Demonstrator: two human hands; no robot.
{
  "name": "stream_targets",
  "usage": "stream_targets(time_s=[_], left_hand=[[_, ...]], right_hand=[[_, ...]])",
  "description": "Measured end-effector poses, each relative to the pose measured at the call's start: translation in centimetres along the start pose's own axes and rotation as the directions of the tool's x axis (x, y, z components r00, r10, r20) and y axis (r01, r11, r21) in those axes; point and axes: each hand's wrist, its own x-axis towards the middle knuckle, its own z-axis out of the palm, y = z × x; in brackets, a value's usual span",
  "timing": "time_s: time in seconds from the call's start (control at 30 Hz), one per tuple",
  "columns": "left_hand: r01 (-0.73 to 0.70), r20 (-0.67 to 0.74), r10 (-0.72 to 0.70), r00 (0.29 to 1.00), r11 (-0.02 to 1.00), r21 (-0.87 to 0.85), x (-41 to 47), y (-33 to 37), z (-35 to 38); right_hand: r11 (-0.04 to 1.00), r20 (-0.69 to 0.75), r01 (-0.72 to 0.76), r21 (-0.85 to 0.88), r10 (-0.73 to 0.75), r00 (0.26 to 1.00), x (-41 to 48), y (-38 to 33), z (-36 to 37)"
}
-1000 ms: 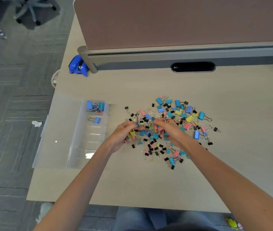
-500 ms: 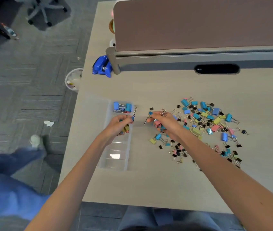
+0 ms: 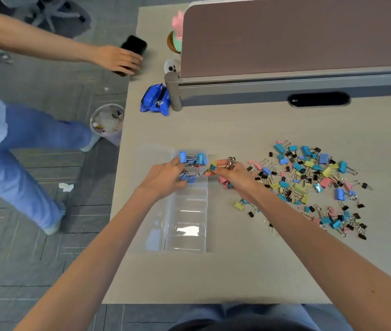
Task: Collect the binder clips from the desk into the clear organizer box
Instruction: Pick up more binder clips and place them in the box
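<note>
Since a moment ago, sliding the right hand (image 3: 235,177) left, away from the pile of binder clips (image 3: 309,180) and up to the right wall of the clear organizer box (image 3: 190,204). Working with a box set long-ways from near to far on the desk (image 3: 237,271), lid (image 3: 152,235) folded open flat to the left.

Holding the left hand (image 3: 163,179) over the far end of the box, above the second little room from the far end, fingers curled down onto some blue clips (image 3: 188,178) lying in there. Maybe gripping them, maybe only touching; not possible to tell. Clutching a bunch of pink clips (image 3: 224,180) in the right palm, and pinching one small yellow clip (image 3: 211,167) at the fingertips, right at the box wall, just beside the left fingers. Keeping both hands close together, nearly touching.

Filling only the two far rooms so far, with big blue clips (image 3: 193,158) in the farthest one. Leaving most clips scattered on the desk to the right of the box, nearer the right hand than the left. Probably getting ready to drop the small clip left over the wall.
</note>
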Motion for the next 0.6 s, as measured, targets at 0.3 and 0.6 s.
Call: stream_targets(time_s=[0.3,0.6], left_hand=[[-0.023,-0.119,0.009,0.993,0.993,-0.118,0.1,-1.3,0.7],[0.242,0.114,-0.357,0.927,0.339,-0.909,-0.4,-1.6,-0.8]], right_hand=[[0.998,-0.009,0.019,-0.061,-0.02,1.0,1.4,0.4,2.8],[0.933,-0.126,0.094,-0.348,-0.146,0.981,2.5,1.1,4.2]])
